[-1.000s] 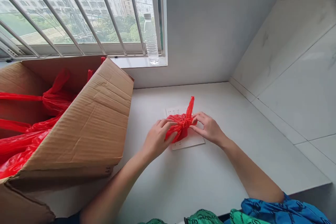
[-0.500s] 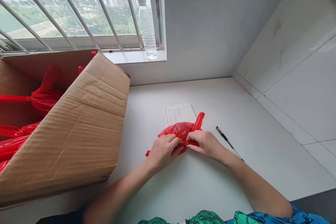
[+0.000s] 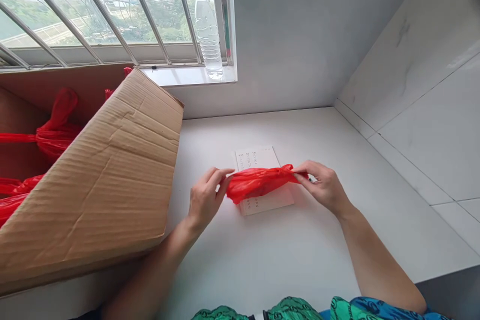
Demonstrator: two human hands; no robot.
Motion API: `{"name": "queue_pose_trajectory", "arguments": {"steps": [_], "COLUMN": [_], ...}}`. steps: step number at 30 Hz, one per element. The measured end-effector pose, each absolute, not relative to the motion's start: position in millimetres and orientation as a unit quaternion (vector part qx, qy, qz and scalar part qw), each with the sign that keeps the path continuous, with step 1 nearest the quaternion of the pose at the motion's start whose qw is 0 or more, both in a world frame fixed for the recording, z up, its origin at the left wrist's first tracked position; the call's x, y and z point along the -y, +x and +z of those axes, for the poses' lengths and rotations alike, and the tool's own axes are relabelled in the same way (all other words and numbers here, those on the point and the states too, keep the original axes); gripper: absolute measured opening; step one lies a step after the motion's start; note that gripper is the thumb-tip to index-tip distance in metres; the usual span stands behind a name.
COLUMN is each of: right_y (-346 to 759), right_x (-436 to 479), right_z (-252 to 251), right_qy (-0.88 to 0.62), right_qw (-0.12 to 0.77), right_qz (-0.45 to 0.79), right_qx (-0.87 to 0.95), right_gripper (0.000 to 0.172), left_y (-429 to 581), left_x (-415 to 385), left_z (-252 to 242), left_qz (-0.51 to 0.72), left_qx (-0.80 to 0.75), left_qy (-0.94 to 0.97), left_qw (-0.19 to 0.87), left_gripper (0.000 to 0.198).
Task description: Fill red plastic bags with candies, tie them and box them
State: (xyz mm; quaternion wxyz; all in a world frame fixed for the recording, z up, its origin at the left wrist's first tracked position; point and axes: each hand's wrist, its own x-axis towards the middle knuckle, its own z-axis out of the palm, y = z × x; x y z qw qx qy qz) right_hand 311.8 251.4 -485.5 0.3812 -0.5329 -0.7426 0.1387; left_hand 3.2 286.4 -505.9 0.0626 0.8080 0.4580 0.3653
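A red plastic bag (image 3: 258, 183) is stretched sideways between my two hands, over a white card with rows of small marks (image 3: 268, 202). My left hand (image 3: 208, 195) pinches the bag's left end between thumb and fingers. At the other end, my right hand (image 3: 320, 185) pinches the bag's gathered tip. Whatever the bag contains is hidden by its folds. The card lies flat on the white tabletop (image 3: 270, 255), and the bag covers its middle.
A large open cardboard box (image 3: 108, 180) stands at the left, with several red plastic bags (image 3: 56, 132) inside. A clear water bottle (image 3: 209, 35) stands on the windowsill by the barred window. Walls border the table at the back and right.
My hands have moved apart and away from me, drawing the bag from a bunched shape into a stretched one. More of the card shows. The pen is now hidden behind my right hand.
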Motion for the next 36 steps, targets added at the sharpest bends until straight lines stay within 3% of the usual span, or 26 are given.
{"name": "queue_pose_trajectory", "arguments": {"steps": [5,8,11,18,22,25,29,32,36], "right_y": [318,304,293,285,282,289,303,303,291], "right_x": [-247,-245,-244,-240,-241,-246,-251,-246,-233], "right_z": [-479,-480,-481,-473,-474,-480,-482,-474,-454], "right_qy": [-0.571,-0.547,-0.508,-0.463,-0.495,-0.555,-0.556,-0.515,-0.469], "right_qw": [0.336,0.325,0.315,0.302,0.368,0.473,0.570,0.565,0.591], "right_qz": [0.196,0.209,0.200,0.212,0.176,0.144,0.200,0.205,0.056], "right_qx": [0.723,0.743,0.777,0.806,0.767,0.669,0.571,0.611,0.654], "right_gripper": [0.008,0.021,0.022,0.030,0.010,0.012,0.011,0.025,0.026], "left_y": [0,17,36,54,49,39,25,22,27], "left_x": [-285,-274,-266,-273,-283,-298,-312,-305,-282], "left_z": [-500,-491,-484,-490,-482,-472,-465,-461,-449], "left_qz": [0.357,0.371,0.351,0.299,0.371,0.493,0.628,0.632,0.538], "left_qx": [-0.489,-0.419,-0.341,-0.334,-0.378,-0.428,-0.434,-0.382,-0.357], "left_qy": [0.793,0.827,0.871,0.894,0.844,0.740,0.572,0.566,0.668], "left_qw": [0.071,0.055,0.028,0.021,0.087,0.161,0.299,0.366,0.370], "left_gripper": [0.025,0.028,0.028,0.011,0.015,0.014,0.020,0.028,0.037]}}
